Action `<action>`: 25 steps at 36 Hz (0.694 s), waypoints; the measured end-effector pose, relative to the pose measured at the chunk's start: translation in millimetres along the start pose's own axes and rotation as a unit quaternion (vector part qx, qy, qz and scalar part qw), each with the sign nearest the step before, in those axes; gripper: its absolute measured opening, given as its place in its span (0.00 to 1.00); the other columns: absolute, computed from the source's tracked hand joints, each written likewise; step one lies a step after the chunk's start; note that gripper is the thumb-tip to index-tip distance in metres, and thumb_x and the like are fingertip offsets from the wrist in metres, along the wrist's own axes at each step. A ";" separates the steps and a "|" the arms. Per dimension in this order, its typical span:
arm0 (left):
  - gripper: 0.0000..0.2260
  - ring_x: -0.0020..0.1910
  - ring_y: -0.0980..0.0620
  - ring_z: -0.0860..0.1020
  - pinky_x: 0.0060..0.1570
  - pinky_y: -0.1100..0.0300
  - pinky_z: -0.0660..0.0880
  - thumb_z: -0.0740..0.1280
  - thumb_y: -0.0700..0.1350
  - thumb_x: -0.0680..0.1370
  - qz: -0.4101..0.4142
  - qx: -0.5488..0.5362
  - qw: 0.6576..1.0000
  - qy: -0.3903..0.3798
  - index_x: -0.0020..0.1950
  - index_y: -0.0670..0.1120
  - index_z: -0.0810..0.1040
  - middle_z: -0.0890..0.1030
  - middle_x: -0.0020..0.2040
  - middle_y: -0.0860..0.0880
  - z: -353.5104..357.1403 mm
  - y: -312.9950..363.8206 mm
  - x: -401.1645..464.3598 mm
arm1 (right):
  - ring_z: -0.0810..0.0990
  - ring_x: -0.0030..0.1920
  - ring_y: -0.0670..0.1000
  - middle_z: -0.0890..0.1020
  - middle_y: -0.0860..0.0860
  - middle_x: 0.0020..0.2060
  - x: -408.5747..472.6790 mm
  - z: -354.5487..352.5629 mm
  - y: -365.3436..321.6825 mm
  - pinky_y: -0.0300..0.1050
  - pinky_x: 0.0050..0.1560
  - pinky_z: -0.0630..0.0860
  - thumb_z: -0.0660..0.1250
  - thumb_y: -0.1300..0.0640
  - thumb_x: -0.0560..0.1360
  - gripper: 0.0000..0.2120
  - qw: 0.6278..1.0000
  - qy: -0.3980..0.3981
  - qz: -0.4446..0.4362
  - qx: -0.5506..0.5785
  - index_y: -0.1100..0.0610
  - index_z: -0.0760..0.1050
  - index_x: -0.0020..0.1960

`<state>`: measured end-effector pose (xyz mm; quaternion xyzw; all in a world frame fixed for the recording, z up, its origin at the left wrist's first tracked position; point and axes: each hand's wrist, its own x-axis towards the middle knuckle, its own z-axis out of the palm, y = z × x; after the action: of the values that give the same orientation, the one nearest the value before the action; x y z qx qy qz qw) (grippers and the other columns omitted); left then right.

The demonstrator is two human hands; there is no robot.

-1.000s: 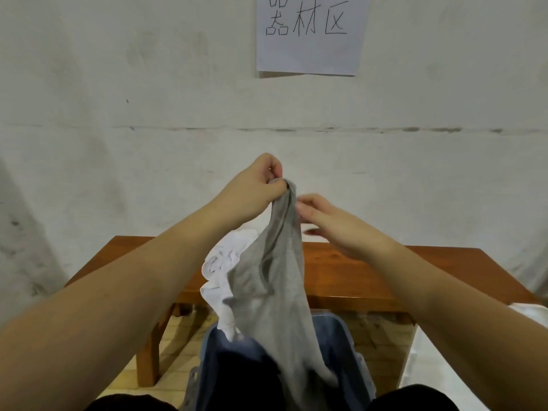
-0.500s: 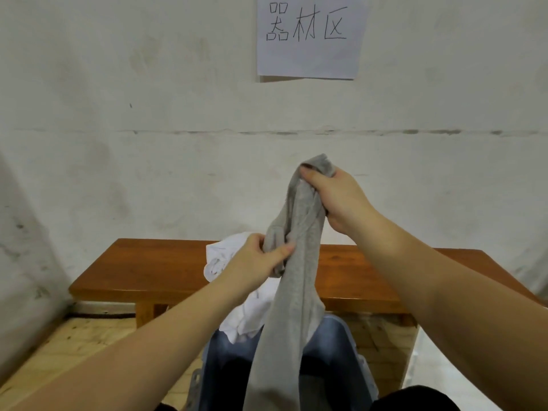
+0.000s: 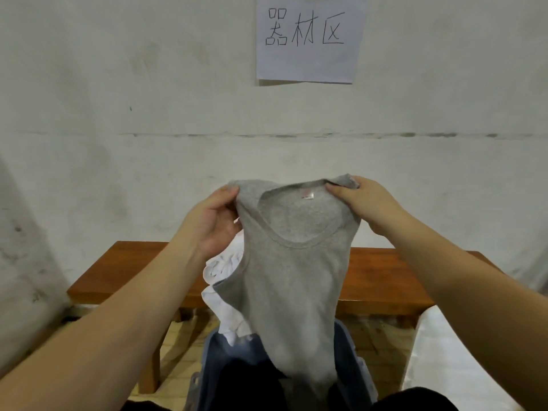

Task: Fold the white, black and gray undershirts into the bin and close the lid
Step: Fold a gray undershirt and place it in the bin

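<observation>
The gray undershirt (image 3: pixel 292 280) hangs spread out in front of me, neckline up, its hem reaching down into the blue-gray bin (image 3: pixel 351 344). My left hand (image 3: pixel 212 221) grips its left shoulder strap and my right hand (image 3: pixel 363 204) pinches its right strap. The white undershirt (image 3: pixel 221 275) lies bunched on the wooden bench behind the gray one and droops toward the bin. Dark fabric (image 3: pixel 246 381), perhaps the black undershirt, shows inside the bin. The bin's lid is not visible.
A low wooden bench (image 3: pixel 385 274) stands against the white wall, with a paper sign (image 3: pixel 308 40) taped above it. A white surface (image 3: pixel 450 357) lies at the lower right. The floor under the bench is tiled.
The gray undershirt was a bunched rope held high by my right hand with the left lower down. Both hands now hold one strap each and the shirt is spread flat.
</observation>
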<state>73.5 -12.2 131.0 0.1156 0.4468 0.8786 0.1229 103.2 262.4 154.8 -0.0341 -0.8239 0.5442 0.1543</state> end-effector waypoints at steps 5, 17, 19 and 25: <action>0.08 0.37 0.56 0.75 0.41 0.59 0.70 0.67 0.42 0.77 0.076 0.097 0.992 0.026 0.40 0.51 0.81 0.79 0.37 0.54 7.0 2.3 2.5 | 0.84 0.53 0.49 0.85 0.52 0.52 -2.9 -12.7 7.5 0.42 0.50 0.81 0.67 0.55 0.77 0.12 0.959 -0.173 0.088 0.207 0.57 0.79 0.59; 0.06 0.47 0.51 0.80 0.52 0.57 0.73 0.66 0.37 0.78 0.142 0.146 0.978 0.055 0.51 0.43 0.82 0.84 0.45 0.48 5.3 12.3 3.2 | 0.82 0.52 0.55 0.83 0.59 0.48 -1.7 -26.0 28.7 0.47 0.54 0.80 0.73 0.63 0.62 0.17 0.886 -0.265 0.052 0.376 0.65 0.79 0.51; 0.05 0.45 0.51 0.80 0.49 0.59 0.75 0.66 0.36 0.79 0.139 0.148 0.977 0.059 0.50 0.42 0.81 0.83 0.44 0.47 6.9 13.0 2.5 | 0.80 0.48 0.51 0.84 0.53 0.43 -1.9 -18.6 25.9 0.43 0.52 0.77 0.65 0.65 0.75 0.04 0.931 -0.179 0.007 0.316 0.62 0.76 0.49; 0.08 0.43 0.50 0.78 0.47 0.58 0.77 0.68 0.33 0.77 0.176 0.249 0.945 0.120 0.46 0.45 0.71 0.78 0.43 0.47 6.1 12.6 5.1 | 0.76 0.37 0.44 0.79 0.42 0.32 -5.8 -12.9 14.3 0.39 0.42 0.72 0.71 0.57 0.76 0.07 0.992 -0.025 -0.104 0.072 0.52 0.76 0.41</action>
<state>69.2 -13.1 145.2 0.1132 0.6353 0.7544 -0.1205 110.8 278.3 145.1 0.0767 -0.7856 0.5834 0.1916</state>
